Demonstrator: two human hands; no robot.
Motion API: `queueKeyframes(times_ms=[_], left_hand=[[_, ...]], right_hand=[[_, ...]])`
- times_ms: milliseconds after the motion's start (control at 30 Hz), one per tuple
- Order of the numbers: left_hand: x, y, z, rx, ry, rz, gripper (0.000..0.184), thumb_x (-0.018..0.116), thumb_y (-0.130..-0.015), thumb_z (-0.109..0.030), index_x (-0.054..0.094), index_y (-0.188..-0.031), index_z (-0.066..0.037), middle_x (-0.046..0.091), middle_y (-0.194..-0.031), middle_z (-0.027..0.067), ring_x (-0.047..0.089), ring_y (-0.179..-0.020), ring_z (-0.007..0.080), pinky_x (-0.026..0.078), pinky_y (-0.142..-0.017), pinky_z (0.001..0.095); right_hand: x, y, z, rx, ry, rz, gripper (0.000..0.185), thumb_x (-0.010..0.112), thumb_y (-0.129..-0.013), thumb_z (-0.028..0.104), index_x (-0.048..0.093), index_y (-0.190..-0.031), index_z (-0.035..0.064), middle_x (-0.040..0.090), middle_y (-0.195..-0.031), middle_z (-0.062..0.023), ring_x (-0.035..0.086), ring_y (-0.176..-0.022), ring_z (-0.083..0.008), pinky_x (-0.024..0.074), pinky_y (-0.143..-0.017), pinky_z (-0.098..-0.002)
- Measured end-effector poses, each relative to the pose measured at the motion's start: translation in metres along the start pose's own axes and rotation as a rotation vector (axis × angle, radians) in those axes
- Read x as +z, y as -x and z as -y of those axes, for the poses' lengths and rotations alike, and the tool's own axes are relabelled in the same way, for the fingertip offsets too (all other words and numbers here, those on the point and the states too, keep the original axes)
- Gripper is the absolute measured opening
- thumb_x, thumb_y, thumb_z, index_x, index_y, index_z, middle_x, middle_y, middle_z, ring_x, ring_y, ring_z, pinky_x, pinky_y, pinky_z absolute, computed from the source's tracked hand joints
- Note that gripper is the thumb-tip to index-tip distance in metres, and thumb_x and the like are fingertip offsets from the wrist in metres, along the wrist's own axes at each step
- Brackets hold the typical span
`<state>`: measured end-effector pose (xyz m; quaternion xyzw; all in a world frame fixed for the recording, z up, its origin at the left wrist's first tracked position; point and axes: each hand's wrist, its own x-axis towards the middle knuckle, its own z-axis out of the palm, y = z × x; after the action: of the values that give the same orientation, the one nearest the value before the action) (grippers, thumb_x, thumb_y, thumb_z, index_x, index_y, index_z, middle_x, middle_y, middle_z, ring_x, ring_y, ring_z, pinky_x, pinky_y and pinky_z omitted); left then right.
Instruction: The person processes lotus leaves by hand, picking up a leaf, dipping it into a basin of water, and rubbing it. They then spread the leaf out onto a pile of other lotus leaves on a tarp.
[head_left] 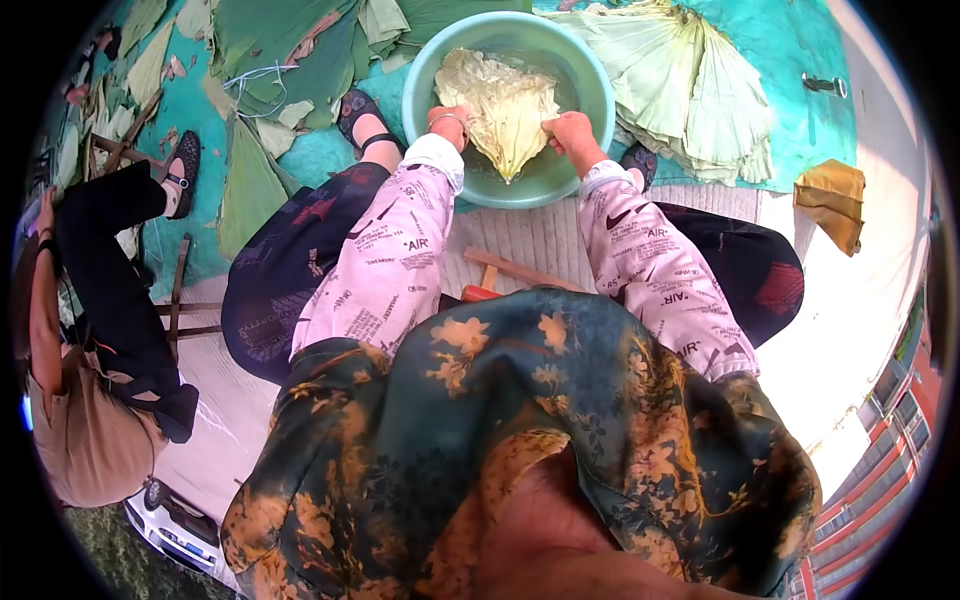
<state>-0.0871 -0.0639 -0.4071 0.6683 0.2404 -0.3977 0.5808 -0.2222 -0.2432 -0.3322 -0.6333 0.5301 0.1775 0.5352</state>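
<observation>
A pale yellow, wet, wrinkled leaf (508, 110), which looks like a lotus leaf, is spread inside a light green round basin (480, 192) with water in it. Its pointed end faces me. My left hand (449, 124) grips the leaf's left edge, fingers closed. At the opposite edge, my right hand (571, 133) pinches the leaf between thumb and fingers. Both hands are over the basin, and pink printed sleeves cover my forearms.
Fanned pale green leaves (690, 85) lie right of the basin on a turquoise tarp (800, 130). Large darker green leaves (290, 50) spread to the left. A brown folded piece (831, 203) rests near the tarp's edge. Another person (95, 430) sits at left beside wooden stool parts (178, 300).
</observation>
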Motion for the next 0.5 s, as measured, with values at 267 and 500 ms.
queueKeyframes(times_ms=[267, 500], left_hand=[[0.015, 0.014, -0.039, -0.134, 0.054, -0.054, 0.028, 0.063, -0.074, -0.008, 0.054, -0.096, 0.007, 0.058, -0.096, 0.0203, 0.059, -0.079, 0.0305, 0.047, -0.066, 0.0414], [0.014, 0.041, -0.044, -0.135, 0.469, 0.146, 0.026, 0.056, -0.079, -0.007, 0.05, -0.099, 0.008, 0.058, -0.088, 0.0196, 0.06, -0.075, 0.0309, 0.052, -0.064, 0.0424]], right_hand=[[-0.023, 0.042, 0.018, -0.572, 0.429, -0.284, 0.049, 0.056, -0.071, 0.01, 0.044, -0.117, 0.0059, 0.051, -0.112, -0.0191, 0.049, -0.102, -0.0353, 0.041, -0.086, -0.039], [-0.023, 0.088, 0.043, -0.935, 0.523, 0.257, 0.087, 0.07, -0.058, 0.015, 0.026, -0.133, 0.0114, 0.031, -0.133, -0.0165, 0.03, -0.123, -0.0302, 0.0267, -0.102, -0.0353]])
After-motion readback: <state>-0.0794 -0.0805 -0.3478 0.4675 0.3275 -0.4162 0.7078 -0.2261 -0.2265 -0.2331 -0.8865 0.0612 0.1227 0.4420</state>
